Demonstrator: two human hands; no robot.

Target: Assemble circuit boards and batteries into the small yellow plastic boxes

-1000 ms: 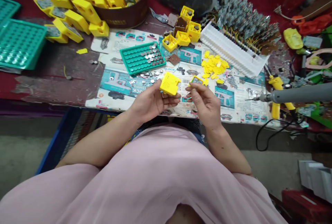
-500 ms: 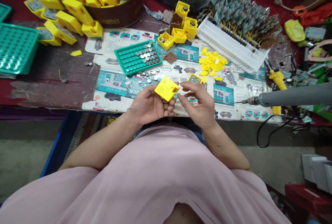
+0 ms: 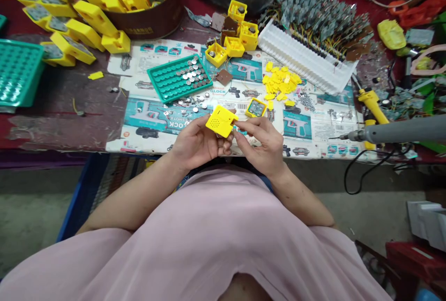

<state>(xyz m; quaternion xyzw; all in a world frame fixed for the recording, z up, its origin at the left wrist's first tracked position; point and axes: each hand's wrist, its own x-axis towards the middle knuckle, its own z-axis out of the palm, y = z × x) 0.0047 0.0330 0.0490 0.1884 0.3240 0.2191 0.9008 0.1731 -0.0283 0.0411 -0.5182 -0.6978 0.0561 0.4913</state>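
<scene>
My left hand (image 3: 197, 143) grips a small yellow plastic box (image 3: 220, 121) with a speaker grille, held just above the table's near edge. My right hand (image 3: 263, 145) is closed in a pinch against the box's right side; what its fingertips hold is too small to make out. Behind the hands an open yellow case (image 3: 256, 107) with a circuit board inside lies on the printed paper (image 3: 313, 127). A green tray (image 3: 177, 78) with several button cells sits further back, and loose cells (image 3: 195, 102) are scattered in front of it.
A pile of small yellow clips (image 3: 280, 83) lies right of the tray. A white rack (image 3: 306, 62) of wired boards stands at back right. A round tin (image 3: 149, 17) and heaps of yellow boxes fill the back left. A grey power screwdriver (image 3: 397, 130) points in from the right.
My right hand has moved left and now pinches at the yellow box's side. The open yellow case it was beside now lies alone on the paper. Both hands sit slightly lower.
</scene>
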